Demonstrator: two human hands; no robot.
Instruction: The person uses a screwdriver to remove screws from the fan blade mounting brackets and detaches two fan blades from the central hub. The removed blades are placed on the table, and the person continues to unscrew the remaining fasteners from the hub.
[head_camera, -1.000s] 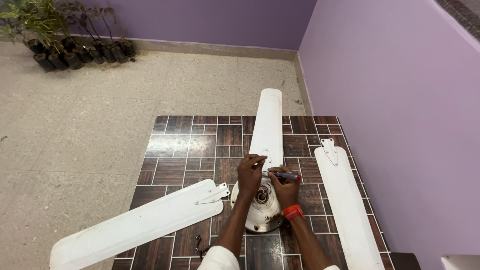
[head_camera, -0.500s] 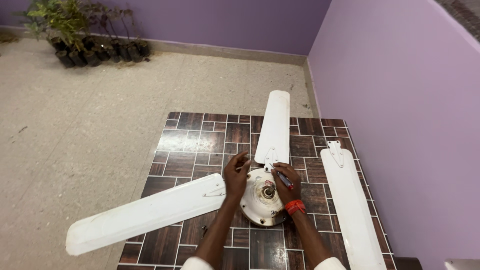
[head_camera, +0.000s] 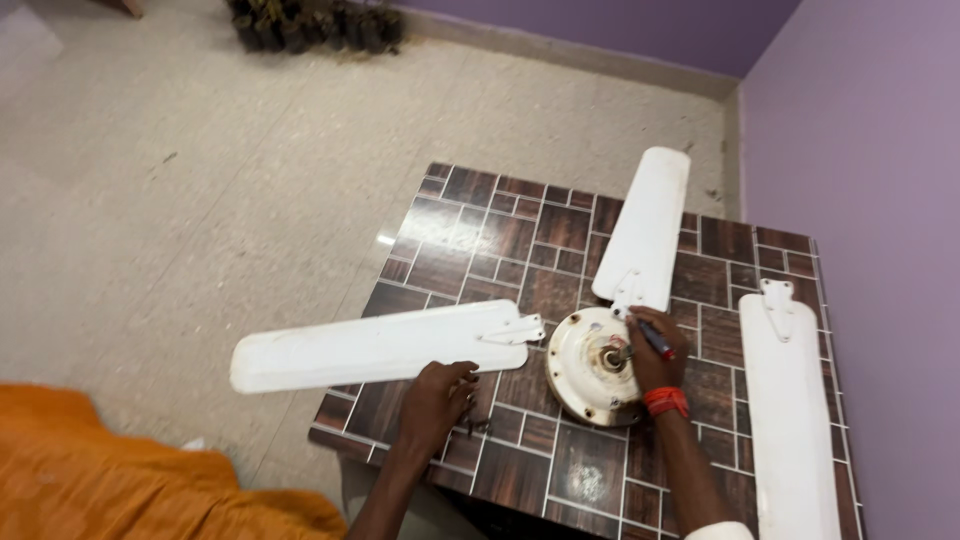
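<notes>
A: Left to right, quick. Orange cloth (head_camera: 120, 470), soft and folded, bottom-left corner. Speckled pale stone floor (head_camera: 200, 180) behind it, matte. Dark potted plants (head_camera: 315, 25) in a row at the top edge by the purple wall (head_camera: 880, 150).

B: Surface?

A: Low table (head_camera: 500, 235) topped with glossy brown wood-look tiles, white grout lines, set near the wall corner.

B: Fan parts?

A: Three long flat white blades, painted metal, rounded ends. Left blade (head_camera: 370, 345) lies across the table's left edge, its bracket end pointing at the hub. Middle blade (head_camera: 645, 235) runs up and away, its bracket end at the hub's upper right rim. Right blade (head_camera: 790, 400) lies apart along the wall side. Fan motor hub (head_camera: 590, 365) is round, cream, domed, grimy, with a rusty centre shaft.

B: Hands?

A: Left hand (head_camera: 435, 400) is down on the tiles just below the left blade, fingers curled over small dark screws (head_camera: 478, 425); can't tell if it's pinching one. It's clear of the hub. Right hand (head_camera: 655, 355), red thread band at the wrist, rests on the hub's right side, wrapped around a screwdriver (head_camera: 652, 336) with a dark handle, tip towards the middle blade's bracket.
</notes>
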